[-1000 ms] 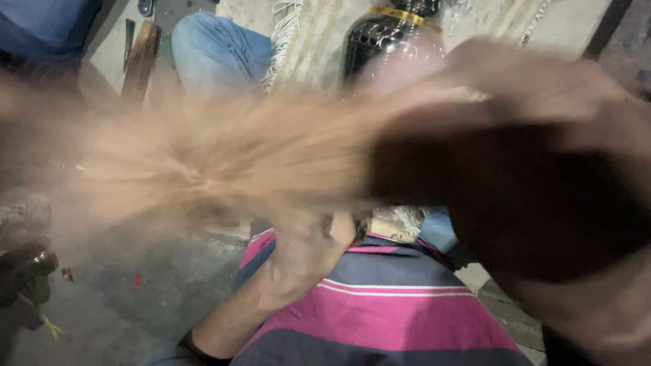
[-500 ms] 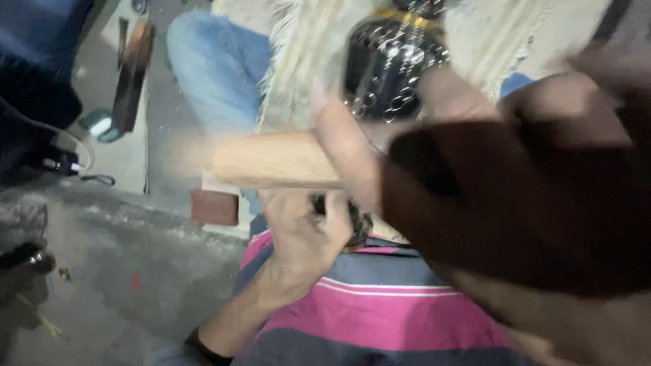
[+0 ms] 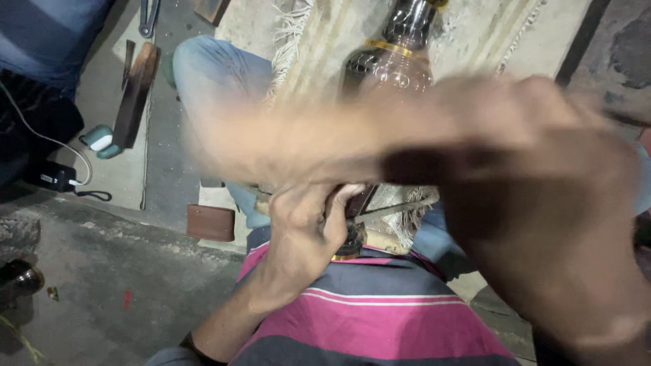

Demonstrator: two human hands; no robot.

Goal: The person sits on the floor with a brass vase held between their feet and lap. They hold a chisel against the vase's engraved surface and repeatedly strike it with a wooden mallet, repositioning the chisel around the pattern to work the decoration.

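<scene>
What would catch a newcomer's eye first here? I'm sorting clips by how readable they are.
The right hand fills the right side, close to the camera, swinging a blurred pale stick across the middle. Below it, the left hand grips a small dark object over the striped pink shirt. A dark bottle lies at top centre.

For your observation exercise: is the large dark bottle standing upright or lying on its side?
Lying on its side. The dark bottle stretches lengthwise along the pale fringed mat, neck pointing away; the blurred right hand hides its lower part.
</scene>
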